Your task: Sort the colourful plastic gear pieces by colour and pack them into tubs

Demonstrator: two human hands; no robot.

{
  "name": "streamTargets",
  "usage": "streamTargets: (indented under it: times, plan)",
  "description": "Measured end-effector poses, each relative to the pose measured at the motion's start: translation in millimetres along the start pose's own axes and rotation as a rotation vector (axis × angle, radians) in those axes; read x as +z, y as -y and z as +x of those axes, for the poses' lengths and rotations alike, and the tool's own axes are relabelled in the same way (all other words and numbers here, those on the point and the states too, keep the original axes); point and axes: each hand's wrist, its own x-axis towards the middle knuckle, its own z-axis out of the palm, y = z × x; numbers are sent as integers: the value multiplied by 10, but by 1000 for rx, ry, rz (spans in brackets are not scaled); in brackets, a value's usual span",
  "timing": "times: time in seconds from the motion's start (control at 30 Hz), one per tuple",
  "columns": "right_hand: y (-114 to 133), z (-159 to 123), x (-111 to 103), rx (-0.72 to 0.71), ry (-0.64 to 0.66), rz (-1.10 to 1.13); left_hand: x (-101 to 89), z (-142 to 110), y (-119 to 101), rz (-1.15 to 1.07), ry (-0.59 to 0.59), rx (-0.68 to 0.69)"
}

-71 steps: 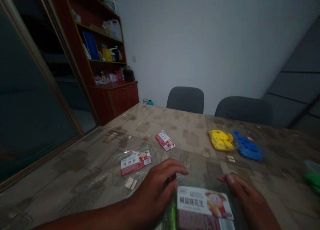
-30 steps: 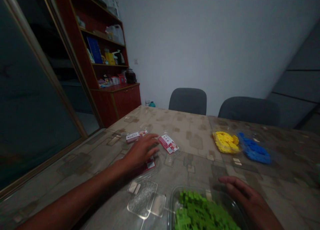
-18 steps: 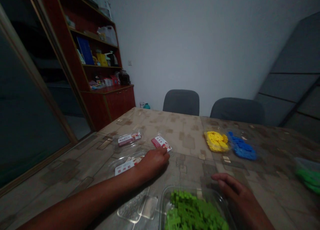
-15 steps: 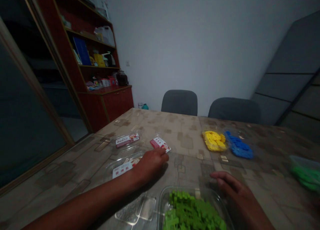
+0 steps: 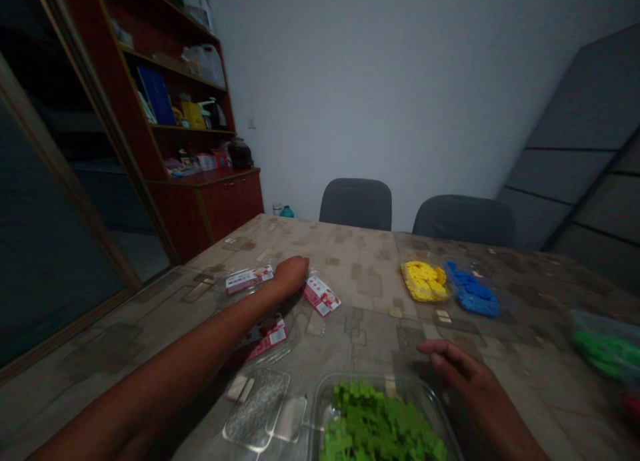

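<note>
My left hand (image 5: 293, 274) is closed, its fingers curled by the far left corner of a clear plastic lid (image 5: 321, 295) with a red-and-white label. What lies between the fingertips is hidden. Left of that hand is a second labelled clear lid (image 5: 250, 279). A third labelled lid (image 5: 270, 335) lies nearer, partly covered by my left forearm. At the front, an uncovered clear plastic box (image 5: 316, 407) holds many light-green toy pieces (image 5: 383, 424). My right hand (image 5: 463, 374) is beside the box's far right corner, fingers stretched out and holding nothing.
A clear box of yellow pieces (image 5: 425, 281) and one of blue pieces (image 5: 473, 289) stand at the right back of the table. Farther right is a box of green pieces (image 5: 605, 347), with something red (image 5: 631, 406) at the edge. Two grey chairs (image 5: 356, 204) stand behind the table.
The labelled lid came off the light-green box earlier and now lies among the others. My left hand has moved from the right-hand lid's near side to its far left corner. My right hand stays put.
</note>
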Motion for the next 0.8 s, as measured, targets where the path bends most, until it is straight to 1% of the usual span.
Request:
streamTargets:
  times: [0.13, 0.23, 0.3, 0.43, 0.53, 0.6, 0.7, 0.8]
  plan:
    - [-30, 3, 8, 4, 9, -1, 56, 47, 49, -9, 23, -54]
    - [27, 1, -4, 15, 1, 18, 32, 73, 40, -18, 28, -69]
    - [96, 2, -24, 26, 3, 16, -43, 67, -4, -38, 15, -50]
    - [230, -2, -85, -3, -16, -13, -292, -45, -182, -125, -46, 41]
    - [260, -21, -107, -75, -16, 4, -442, -251, -354, -220, -81, 121]
    - [243, -34, -101, -118, -3, 59, -477, -452, -455, -292, -100, 163]
    - [204, -55, -77, -99, 75, 151, -444, -803, -560, -493, -135, 207]
    - [201, -99, -68, -68, 107, 111, -372, -1116, -623, -705, -52, 178]
